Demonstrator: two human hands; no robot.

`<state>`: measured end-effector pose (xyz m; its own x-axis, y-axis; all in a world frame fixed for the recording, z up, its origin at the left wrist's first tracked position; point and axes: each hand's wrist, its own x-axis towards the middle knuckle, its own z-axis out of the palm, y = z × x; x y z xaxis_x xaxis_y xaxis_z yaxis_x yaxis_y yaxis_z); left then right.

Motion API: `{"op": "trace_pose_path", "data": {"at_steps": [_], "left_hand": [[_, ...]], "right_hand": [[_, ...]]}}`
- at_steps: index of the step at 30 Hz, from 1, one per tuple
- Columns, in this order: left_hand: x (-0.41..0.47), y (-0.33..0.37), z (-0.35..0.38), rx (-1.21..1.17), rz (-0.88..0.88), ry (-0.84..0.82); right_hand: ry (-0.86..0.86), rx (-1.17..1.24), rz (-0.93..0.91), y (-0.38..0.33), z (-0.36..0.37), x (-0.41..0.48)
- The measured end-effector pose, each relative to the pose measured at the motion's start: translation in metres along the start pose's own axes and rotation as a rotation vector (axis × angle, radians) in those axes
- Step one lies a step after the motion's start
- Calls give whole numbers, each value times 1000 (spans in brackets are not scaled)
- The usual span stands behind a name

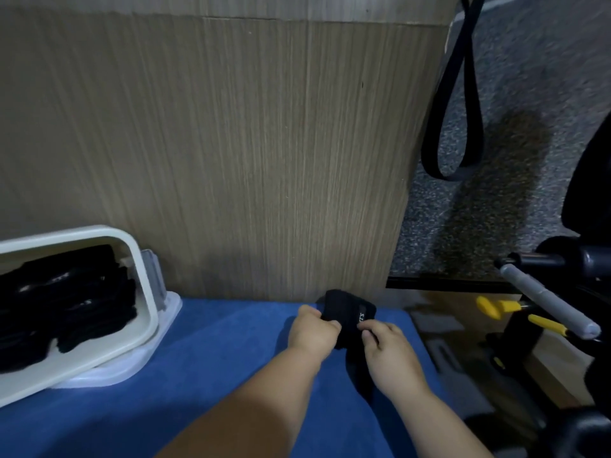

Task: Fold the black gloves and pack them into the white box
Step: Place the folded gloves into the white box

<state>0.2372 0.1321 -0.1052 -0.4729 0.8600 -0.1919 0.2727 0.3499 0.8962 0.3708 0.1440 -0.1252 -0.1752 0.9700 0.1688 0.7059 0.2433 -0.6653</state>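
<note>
Both hands — left hand [312,335], right hand [391,355] — are clamped on a black glove [348,312] being folded over the blue cloth [198,358]; the white box [145,292], well left, is already partly packed.

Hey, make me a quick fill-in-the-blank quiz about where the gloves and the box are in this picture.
1. Both hands, the left hand and the right hand, grip one black ____.
2. The white box lies to the ____ of the hands.
3. The folded gloves in the box are ____ in colour.
4. The cloth under the hands is ____.

Missing words: glove; left; black; blue
</note>
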Motion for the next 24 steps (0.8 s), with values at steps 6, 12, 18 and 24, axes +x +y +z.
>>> {"op": "trace_pose_path", "data": {"at_steps": [6, 12, 18, 24], "left_hand": [[-13, -6, -39, -417, -63, -42], [-35, -20, -108, -652, -58, -121], [-59, -41, -176, -823, -33, -64], [-75, -68, -248, -886, -47, 127]], "right_hand": [[58, 104, 28, -24, 0, -5], [-169, 647, 199, -65, 13, -6], [-619, 1161, 320, -127, 47, -30], [-671, 1221, 272, -198, 87, -53]]}}
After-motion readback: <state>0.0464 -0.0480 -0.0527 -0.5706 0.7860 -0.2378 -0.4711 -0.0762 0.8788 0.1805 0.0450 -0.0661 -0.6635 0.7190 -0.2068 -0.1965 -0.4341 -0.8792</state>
